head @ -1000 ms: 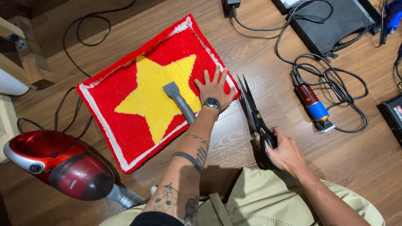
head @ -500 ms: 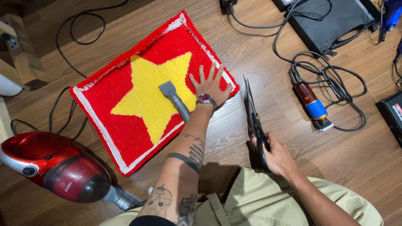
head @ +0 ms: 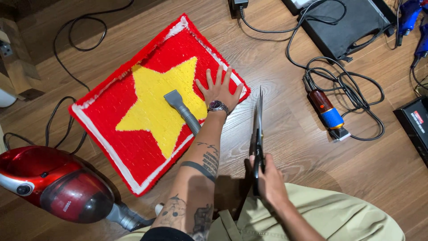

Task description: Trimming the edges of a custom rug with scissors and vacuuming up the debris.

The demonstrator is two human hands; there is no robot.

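Head view. The left hand [head: 218, 91] lies flat, fingers [head: 208, 79] spread wide and gripping nothing, palm pressed on the near right part of the red tufted rug with a yellow star [head: 151, 107]; the fingertips point toward the rug's far corner and its white border [head: 111, 156] runs along the edges. Just left of the thumb, the grey vacuum nozzle [head: 176, 100] rests on the star, its hose leading back beside the forearm to the red vacuum cleaner [head: 49, 185]. The right hand [head: 267, 178] is closed round the handles of long black shears [head: 257, 129], the blades together and held upright, tips pointing away, just right of the left wrist and apart from the rug, over the wooden floor [head: 285, 147]. Well right of those fingers lie a red-and-blue corded tool [head: 327, 111] and looped cables. Judged for good trimming: keep the flat hand holding the pile taut, and bring the blades in level with the surface, clear of the spread fingers and hose.
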